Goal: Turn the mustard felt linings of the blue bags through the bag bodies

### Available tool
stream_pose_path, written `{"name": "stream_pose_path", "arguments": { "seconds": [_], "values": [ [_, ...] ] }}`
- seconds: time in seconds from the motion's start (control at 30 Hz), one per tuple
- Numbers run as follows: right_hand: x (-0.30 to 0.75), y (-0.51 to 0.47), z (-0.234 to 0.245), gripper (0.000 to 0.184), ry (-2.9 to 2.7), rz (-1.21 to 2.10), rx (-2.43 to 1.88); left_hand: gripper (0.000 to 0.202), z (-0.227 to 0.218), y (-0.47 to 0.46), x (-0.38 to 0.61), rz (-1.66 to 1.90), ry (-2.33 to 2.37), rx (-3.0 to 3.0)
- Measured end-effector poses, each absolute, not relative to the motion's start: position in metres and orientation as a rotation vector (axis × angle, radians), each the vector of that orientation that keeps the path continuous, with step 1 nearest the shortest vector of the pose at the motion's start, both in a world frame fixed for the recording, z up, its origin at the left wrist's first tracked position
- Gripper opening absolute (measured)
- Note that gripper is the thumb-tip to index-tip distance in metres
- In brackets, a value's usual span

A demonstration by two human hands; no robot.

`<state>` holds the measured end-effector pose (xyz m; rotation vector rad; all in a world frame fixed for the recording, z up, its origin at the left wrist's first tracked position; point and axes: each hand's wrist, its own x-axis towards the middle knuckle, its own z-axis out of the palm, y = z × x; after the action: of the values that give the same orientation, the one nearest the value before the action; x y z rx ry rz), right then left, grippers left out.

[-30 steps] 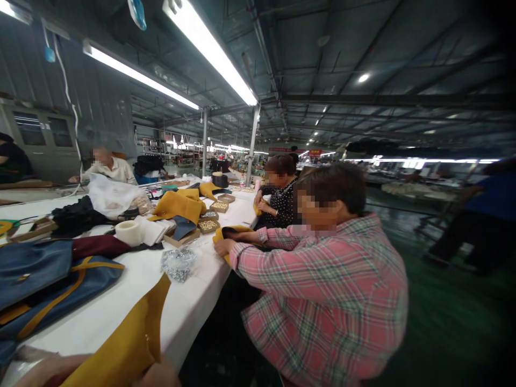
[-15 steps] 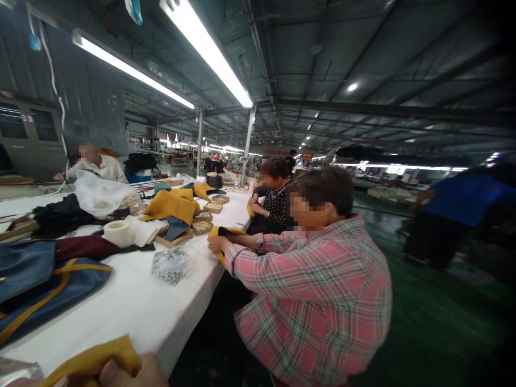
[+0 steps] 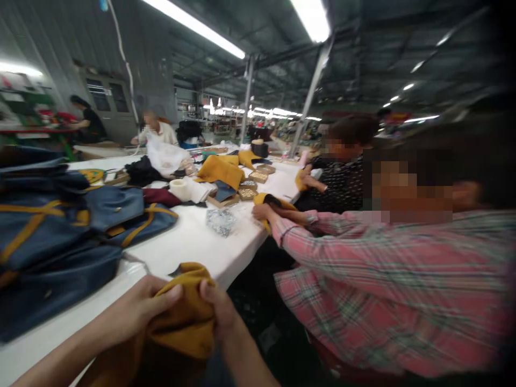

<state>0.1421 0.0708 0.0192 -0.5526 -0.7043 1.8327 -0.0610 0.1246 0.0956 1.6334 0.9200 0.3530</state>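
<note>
Left hand reaches in from lower left, thumb pinching the mustard fabric piece at the white counter edge; right hand grips its right side, thumb on top.

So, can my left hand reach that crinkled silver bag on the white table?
Likely yes, once freed: the left hand grips the mustard-yellow fabric, and only bare white table lies before the crinkled silver bag.
</note>
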Motion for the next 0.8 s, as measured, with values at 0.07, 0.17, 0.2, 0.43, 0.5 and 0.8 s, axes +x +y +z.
{"name": "stream_pose_path", "arguments": {
  "seconds": [0.07, 0.17, 0.2, 0.43, 0.5, 0.8],
  "values": [
    [0.144, 0.071, 0.007, 0.091, -0.696, 1.912, -0.593, 0.064, 0.089, 0.12, -0.064, 0.379, 0.928, 1.565],
    [0.14, 0.077, -0.008, 0.099, -0.685, 1.972, -0.655, 0.062, 0.078, 0.124, -0.057, 0.432, 0.993, 1.547],
    [0.137, 0.079, -0.01, 0.099, -0.676, 1.967, -0.649, 0.062, 0.075, 0.127, -0.055, 0.462, 1.053, 1.597],
    [0.128, 0.089, 0.005, 0.096, -0.661, 1.838, -0.54, 0.062, 0.071, 0.134, -0.062, 0.644, 1.337, 1.838],
    [0.135, 0.09, 0.005, 0.097, -0.761, 1.919, -0.504, 0.066, 0.075, 0.13, -0.063, 0.565, 1.168, 1.596],
    [0.139, 0.094, -0.019, 0.059, -0.706, 2.025, -0.568, 0.063, 0.082, 0.145, -0.072, 0.518, 1.226, 1.675]
  ]
}}
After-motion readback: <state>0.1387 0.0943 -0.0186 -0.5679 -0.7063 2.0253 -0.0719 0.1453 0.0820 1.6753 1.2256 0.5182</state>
